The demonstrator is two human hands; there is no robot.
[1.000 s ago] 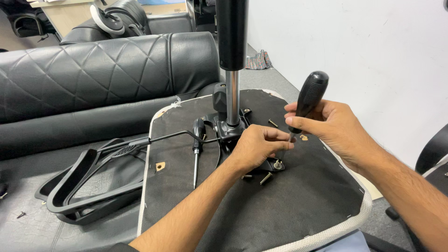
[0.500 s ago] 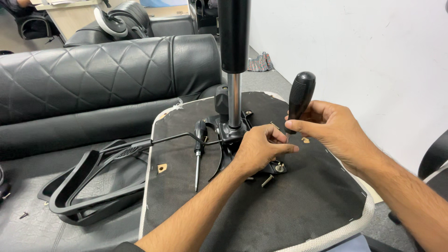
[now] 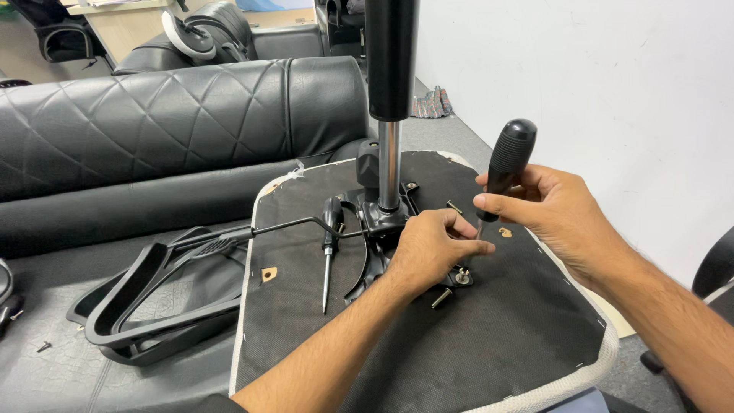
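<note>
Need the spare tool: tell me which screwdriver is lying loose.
The screwdriver lying flat on the seat base, left of the post; the other stands upright in the right hand.

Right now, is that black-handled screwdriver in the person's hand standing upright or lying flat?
Nearly upright. The screwdriver has its handle up in the right hand, leaning slightly right, tip down toward the chair seat; the left hand hides the tip.

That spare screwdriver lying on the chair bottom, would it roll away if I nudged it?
Probably not far. The spare screwdriver lies flat on the rough black fabric of the seat underside, which likely grips it. Its rounded handle could roll a little sideways, though the thin metal lever crossing beside it may stop it. It looks stiff and fairly light.
</note>
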